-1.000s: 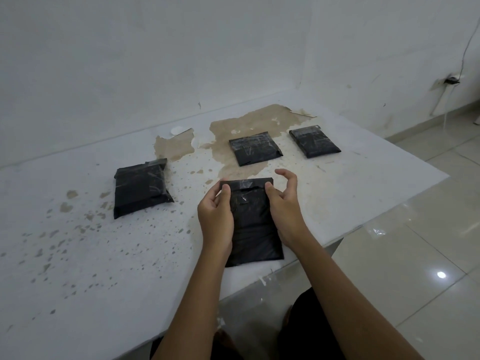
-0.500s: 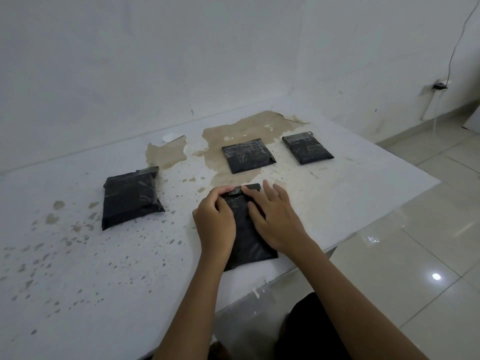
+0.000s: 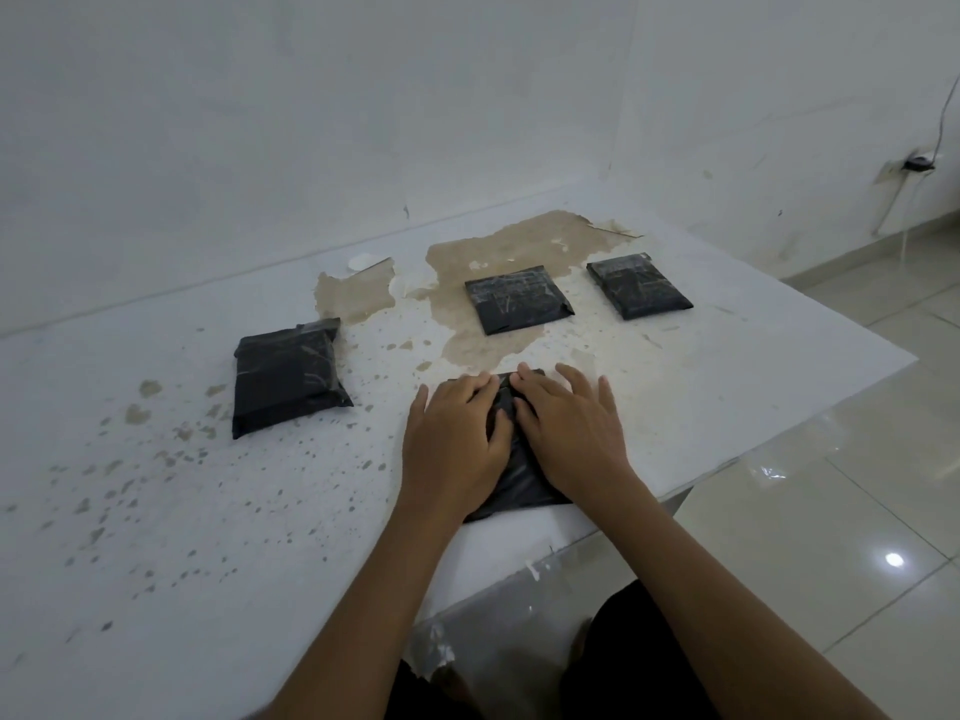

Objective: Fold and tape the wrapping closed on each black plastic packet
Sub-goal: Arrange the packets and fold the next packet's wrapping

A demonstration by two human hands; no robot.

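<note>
Black packet point(image 3: 519, 480) under both flat hands, left hand point(image 3: 457, 449), right hand point(image 3: 571, 439)

Single head view, looking forward and down across table point(image 3: 727, 387) from near edge; hands close below, wall corner beyond.

We see both hands laid flat, fingers straight, on a black plastic packet point(image 3: 519, 485) near the front edge of a white table with peeling brown patches point(image 3: 156, 511). The left hand point(image 3: 452, 444) covers its left half; the right hand point(image 3: 571, 433) covers its right half. Three more black plastic packets lie apart: one at left point(image 3: 288, 374), one at centre rear point(image 3: 517, 298), one at right rear point(image 3: 639, 285).
</note>
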